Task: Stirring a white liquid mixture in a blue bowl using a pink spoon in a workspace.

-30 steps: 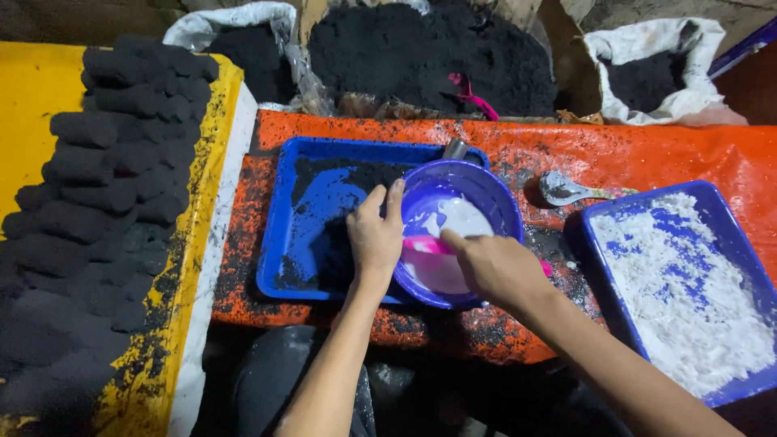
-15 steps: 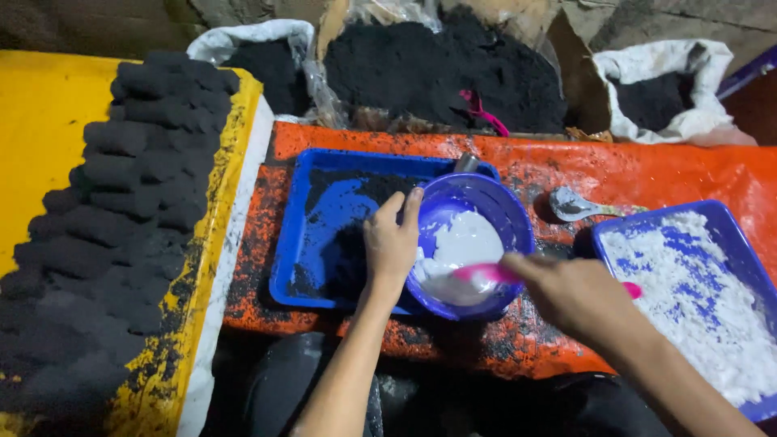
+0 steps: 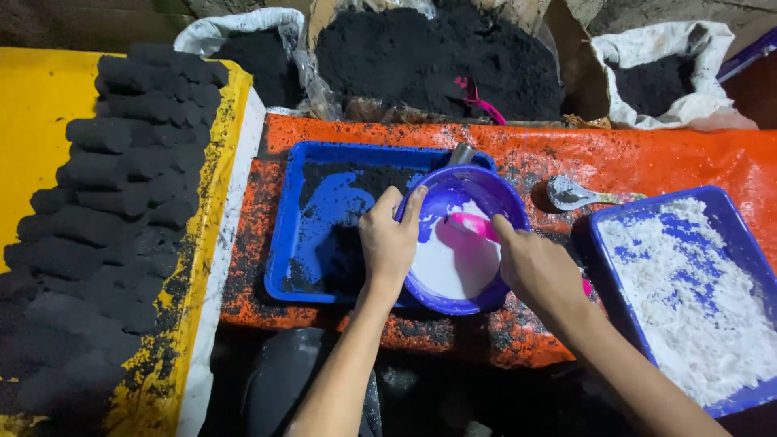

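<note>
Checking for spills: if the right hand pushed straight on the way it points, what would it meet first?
Probably the white paste inside the purple bowl, since the right hand points into it holding a pink tool; depth is unclear.

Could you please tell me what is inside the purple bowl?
White paste and a pink scoop lie in the purple bowl; the right hand covers the scoop's handle.

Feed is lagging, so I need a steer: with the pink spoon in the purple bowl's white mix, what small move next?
Probably stir on: the right hand holds the pink plastic spoon in the white mix, the left hand steadying the round purple bowl.
</note>
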